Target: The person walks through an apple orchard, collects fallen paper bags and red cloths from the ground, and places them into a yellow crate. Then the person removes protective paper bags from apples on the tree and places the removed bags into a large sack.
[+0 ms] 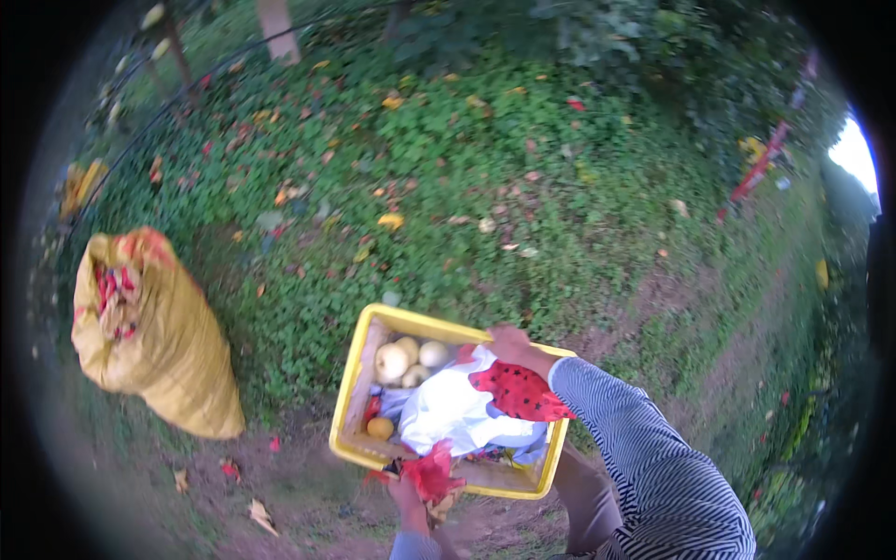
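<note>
In front of me a yellow plastic crate [458,327] hangs or stands at a tilt over the ground. My right hand [514,341] grips its far rim. Several pale round fruits [392,361], pear-like, lie in its far left corner, and a yellower fruit [380,428] is near the left wall. White plastic sheeting [444,406] and a red cloth with dark stars [521,388] cover much of the inside. At the near rim my left hand [407,498] holds crumpled red thin material [432,470]; whether it also grips the rim is hidden.
To the left a full yellow woven sack [178,357] stands open at the top, red scraps showing inside. Low green plants [420,154] with scattered fallen leaves cover the ground ahead. A tree trunk [278,31] rises at the top, and a reddish pole [763,161] slants at right.
</note>
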{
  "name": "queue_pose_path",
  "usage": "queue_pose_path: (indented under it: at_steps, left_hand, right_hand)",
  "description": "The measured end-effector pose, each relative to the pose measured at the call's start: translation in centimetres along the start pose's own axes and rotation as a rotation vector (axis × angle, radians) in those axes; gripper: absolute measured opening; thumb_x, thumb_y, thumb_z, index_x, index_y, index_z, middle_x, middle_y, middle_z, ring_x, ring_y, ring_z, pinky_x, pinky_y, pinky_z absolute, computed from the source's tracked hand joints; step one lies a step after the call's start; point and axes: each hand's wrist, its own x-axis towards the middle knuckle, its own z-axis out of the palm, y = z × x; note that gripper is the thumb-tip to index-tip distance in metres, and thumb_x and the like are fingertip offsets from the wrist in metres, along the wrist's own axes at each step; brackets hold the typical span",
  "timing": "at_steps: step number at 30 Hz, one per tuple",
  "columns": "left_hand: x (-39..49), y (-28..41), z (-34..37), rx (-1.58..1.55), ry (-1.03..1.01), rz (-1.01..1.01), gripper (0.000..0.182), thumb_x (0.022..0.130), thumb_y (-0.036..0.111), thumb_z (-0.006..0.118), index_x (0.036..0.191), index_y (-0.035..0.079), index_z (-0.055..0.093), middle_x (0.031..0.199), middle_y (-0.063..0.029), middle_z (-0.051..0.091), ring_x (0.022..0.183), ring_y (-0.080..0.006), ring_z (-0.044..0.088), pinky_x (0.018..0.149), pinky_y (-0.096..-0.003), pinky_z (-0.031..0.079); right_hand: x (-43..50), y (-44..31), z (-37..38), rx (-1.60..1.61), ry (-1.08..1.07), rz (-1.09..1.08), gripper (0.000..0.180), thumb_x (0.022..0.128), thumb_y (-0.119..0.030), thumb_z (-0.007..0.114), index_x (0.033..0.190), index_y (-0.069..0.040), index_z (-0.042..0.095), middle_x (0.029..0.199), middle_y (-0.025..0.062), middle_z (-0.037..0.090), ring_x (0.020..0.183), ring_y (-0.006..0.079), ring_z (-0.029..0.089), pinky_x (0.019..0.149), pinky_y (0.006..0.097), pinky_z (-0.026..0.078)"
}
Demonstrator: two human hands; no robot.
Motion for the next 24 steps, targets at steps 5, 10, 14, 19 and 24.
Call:
queue_pose_path:
  at_steps: [5,10,14,19,24]
  left_hand:
    - [-6.8,0.7,-2.9,-0.255,-0.230,0.107,0.032,0.087,0.007,0.055,0.116,-0.005,0.056,0.107,-0.0122,0.063,0.093,-0.0201,0.060,0.079,-0.0326,0.050]
    - [-15.5,6.8,-2.7,0.063,-0.436,0.068,0.031,0.087,0.008,0.056,0.115,-0.004,0.057,0.107,-0.0120,0.063,0.092,-0.0199,0.060,0.079,-0.0323,0.050]
    - [-20.2,10.9,-2.2,0.298,-0.483,0.134,0.031,0.087,0.009,0.056,0.115,-0.004,0.057,0.107,-0.0118,0.063,0.092,-0.0197,0.060,0.080,-0.0321,0.049]
    - [-25.4,14.8,-1.3,0.432,-0.439,0.252,0.030,0.088,0.010,0.056,0.114,-0.004,0.057,0.107,-0.0116,0.063,0.092,-0.0194,0.060,0.080,-0.0318,0.049]
    - [-31.7,16.8,0.8,0.482,-0.409,0.372,0.030,0.088,0.012,0.057,0.114,-0.003,0.057,0.107,-0.0114,0.063,0.092,-0.0192,0.060,0.080,-0.0316,0.048]
  right_hand:
    - [-7.5,-1.5,-10.0,-0.005,0.003,-0.022,0.037,0.085,-0.035,0.056,0.113,-0.011,0.061,0.113,0.0187,0.055,0.106,0.0338,0.056,0.086,0.0438,0.050]
    - [-19.2,-2.1,-18.9,0.116,0.230,-0.123,0.032,0.082,-0.031,0.060,0.103,-0.007,0.064,0.107,0.0146,0.056,0.099,0.0320,0.060,0.083,0.0428,0.051]
    - [-27.5,-2.0,-22.8,0.188,0.375,-0.014,0.029,0.081,-0.030,0.061,0.098,-0.006,0.064,0.101,0.0128,0.056,0.096,0.0316,0.060,0.080,0.0423,0.051]
    - [-35.9,1.6,-24.6,0.260,0.439,0.076,0.030,0.082,-0.032,0.060,0.098,-0.006,0.065,0.100,0.0131,0.056,0.095,0.0318,0.060,0.080,0.0428,0.051]
    - [-40.1,8.4,-24.7,0.285,0.561,0.195,0.030,0.081,-0.034,0.062,0.096,-0.008,0.066,0.104,0.0128,0.058,0.092,0.0322,0.063,0.078,0.0435,0.053]
